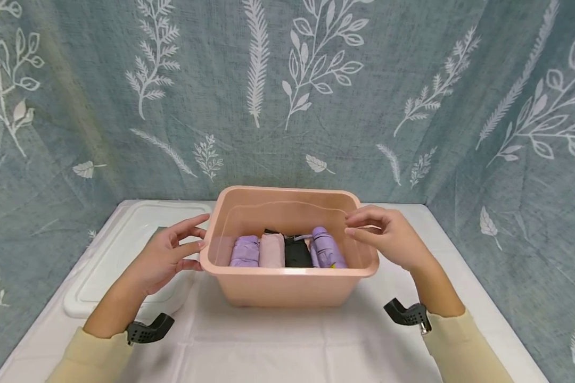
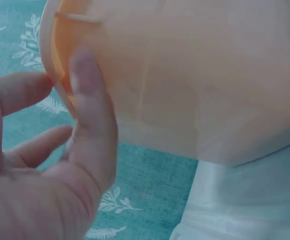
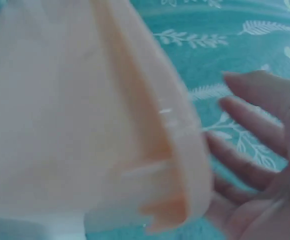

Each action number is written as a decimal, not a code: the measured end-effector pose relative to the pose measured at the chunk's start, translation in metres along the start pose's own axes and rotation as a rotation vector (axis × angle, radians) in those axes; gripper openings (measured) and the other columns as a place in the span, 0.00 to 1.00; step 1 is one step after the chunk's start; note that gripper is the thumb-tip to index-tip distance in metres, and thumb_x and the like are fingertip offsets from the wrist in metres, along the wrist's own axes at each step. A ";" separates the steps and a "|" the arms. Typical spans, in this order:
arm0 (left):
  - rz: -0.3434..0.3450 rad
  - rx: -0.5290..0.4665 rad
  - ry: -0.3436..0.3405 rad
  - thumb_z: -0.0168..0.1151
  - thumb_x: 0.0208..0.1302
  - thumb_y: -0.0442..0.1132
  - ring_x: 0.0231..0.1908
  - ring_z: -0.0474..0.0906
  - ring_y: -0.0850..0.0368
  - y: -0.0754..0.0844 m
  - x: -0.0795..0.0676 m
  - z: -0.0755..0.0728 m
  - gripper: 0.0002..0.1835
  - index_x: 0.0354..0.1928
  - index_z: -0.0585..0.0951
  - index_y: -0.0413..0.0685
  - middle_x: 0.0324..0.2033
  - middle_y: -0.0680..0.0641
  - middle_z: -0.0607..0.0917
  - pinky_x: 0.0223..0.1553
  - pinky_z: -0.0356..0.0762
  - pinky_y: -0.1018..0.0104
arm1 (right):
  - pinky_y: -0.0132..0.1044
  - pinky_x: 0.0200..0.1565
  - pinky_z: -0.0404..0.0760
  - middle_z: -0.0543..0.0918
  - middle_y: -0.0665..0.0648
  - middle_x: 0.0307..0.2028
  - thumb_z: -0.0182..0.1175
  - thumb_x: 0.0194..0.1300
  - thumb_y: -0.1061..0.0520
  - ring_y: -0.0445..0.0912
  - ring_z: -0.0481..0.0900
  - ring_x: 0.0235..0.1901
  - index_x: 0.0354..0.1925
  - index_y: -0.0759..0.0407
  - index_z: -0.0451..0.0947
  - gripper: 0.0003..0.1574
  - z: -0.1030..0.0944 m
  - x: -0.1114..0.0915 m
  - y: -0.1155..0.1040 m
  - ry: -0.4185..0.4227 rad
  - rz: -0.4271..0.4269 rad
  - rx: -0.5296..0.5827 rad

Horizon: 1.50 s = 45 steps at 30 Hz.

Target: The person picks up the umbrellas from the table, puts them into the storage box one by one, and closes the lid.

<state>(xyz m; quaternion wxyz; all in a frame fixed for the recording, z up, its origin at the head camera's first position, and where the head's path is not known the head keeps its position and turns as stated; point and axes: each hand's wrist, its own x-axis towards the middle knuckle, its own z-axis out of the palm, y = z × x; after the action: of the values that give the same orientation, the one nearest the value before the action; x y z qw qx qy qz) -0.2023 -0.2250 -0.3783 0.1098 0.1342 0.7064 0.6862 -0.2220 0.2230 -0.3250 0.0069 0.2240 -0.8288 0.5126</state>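
A peach plastic bin (image 1: 287, 290) stands on the table, its front wall toward me. Inside, side by side, lie a purple folded bundle (image 1: 245, 252), a pale pink one (image 1: 272, 251), a black one (image 1: 298, 255) and a purple rolled piece like a folding umbrella (image 1: 327, 247). At the bin's left rim is my left hand (image 1: 165, 255), its fingers spread and loosely bent, fingertips right at the edge. My right hand (image 1: 390, 234) is by the right rim, with relaxed fingers; the right wrist view shows them spread beside the rim's outer side (image 3: 185, 140).
A white lid (image 1: 110, 260) lies flat on the left of the table, partly behind my left hand and forearm. White cloth (image 1: 259, 351) covers the tabletop. Green-blue curtains (image 1: 211, 96) with white leaf prints hang close behind and along both sides.
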 end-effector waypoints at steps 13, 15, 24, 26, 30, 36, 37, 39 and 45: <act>0.075 0.426 0.386 0.58 0.77 0.46 0.36 0.83 0.70 -0.016 -0.019 -0.019 0.27 0.71 0.71 0.40 0.44 0.47 0.79 0.35 0.90 0.62 | 0.28 0.57 0.82 0.84 0.69 0.46 0.68 0.57 0.77 0.45 0.83 0.51 0.38 0.69 0.88 0.11 0.029 -0.051 0.024 0.370 -0.347 0.010; 0.087 0.520 0.425 0.57 0.77 0.45 0.33 0.83 0.71 -0.019 -0.019 -0.026 0.25 0.69 0.73 0.39 0.44 0.44 0.79 0.33 0.90 0.64 | 0.28 0.56 0.82 0.84 0.68 0.45 0.70 0.53 0.78 0.45 0.83 0.51 0.38 0.67 0.89 0.14 0.034 -0.056 0.028 0.390 -0.389 -0.013; 0.083 0.820 0.478 0.60 0.75 0.47 0.37 0.84 0.63 -0.029 -0.016 -0.052 0.22 0.62 0.80 0.40 0.42 0.42 0.85 0.31 0.77 0.77 | 0.30 0.61 0.79 0.84 0.65 0.46 0.78 0.42 0.75 0.50 0.81 0.55 0.34 0.62 0.90 0.19 0.051 -0.066 0.039 0.416 -0.489 -0.104; 0.100 0.869 0.477 0.61 0.74 0.46 0.40 0.85 0.51 -0.030 -0.015 -0.055 0.22 0.61 0.81 0.39 0.42 0.41 0.85 0.33 0.76 0.76 | 0.32 0.63 0.78 0.85 0.65 0.46 0.79 0.40 0.74 0.51 0.81 0.55 0.33 0.61 0.90 0.18 0.052 -0.066 0.041 0.436 -0.535 -0.130; 0.131 0.929 0.454 0.63 0.73 0.42 0.42 0.85 0.36 -0.035 -0.012 -0.062 0.21 0.60 0.80 0.35 0.41 0.36 0.85 0.39 0.84 0.60 | 0.38 0.68 0.75 0.85 0.65 0.44 0.82 0.45 0.65 0.53 0.82 0.53 0.32 0.61 0.91 0.12 0.054 -0.065 0.047 0.467 -0.655 -0.161; 0.166 1.005 0.427 0.65 0.69 0.36 0.40 0.83 0.33 -0.045 -0.007 -0.073 0.19 0.57 0.81 0.30 0.41 0.31 0.84 0.43 0.82 0.37 | 0.35 0.65 0.78 0.85 0.66 0.41 0.78 0.58 0.53 0.55 0.81 0.49 0.31 0.61 0.91 0.11 0.055 -0.063 0.045 0.495 -0.792 -0.242; 0.165 1.021 0.420 0.65 0.68 0.36 0.40 0.83 0.33 -0.046 -0.007 -0.075 0.19 0.56 0.80 0.29 0.41 0.30 0.83 0.42 0.82 0.37 | 0.35 0.64 0.78 0.84 0.66 0.40 0.77 0.59 0.53 0.55 0.81 0.49 0.31 0.61 0.91 0.12 0.055 -0.062 0.044 0.497 -0.806 -0.253; 0.154 1.057 0.402 0.65 0.67 0.35 0.39 0.82 0.32 -0.048 -0.006 -0.078 0.20 0.56 0.80 0.27 0.40 0.29 0.83 0.41 0.80 0.37 | 0.34 0.64 0.78 0.84 0.66 0.39 0.76 0.60 0.52 0.57 0.81 0.47 0.31 0.62 0.91 0.13 0.054 -0.062 0.042 0.505 -0.831 -0.282; 0.074 1.180 0.344 0.65 0.66 0.36 0.34 0.78 0.35 -0.054 -0.006 -0.088 0.23 0.57 0.78 0.24 0.39 0.27 0.81 0.36 0.77 0.40 | 0.31 0.60 0.80 0.84 0.65 0.35 0.73 0.64 0.49 0.58 0.80 0.41 0.30 0.63 0.91 0.16 0.049 -0.062 0.039 0.525 -0.882 -0.375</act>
<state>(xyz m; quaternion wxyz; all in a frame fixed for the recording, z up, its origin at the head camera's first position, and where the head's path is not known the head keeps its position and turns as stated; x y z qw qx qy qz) -0.2283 -0.3108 -0.4295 -0.1223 0.0841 0.9696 0.1945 -0.1705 0.2181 -0.3961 0.4676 0.4098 -0.7040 0.3433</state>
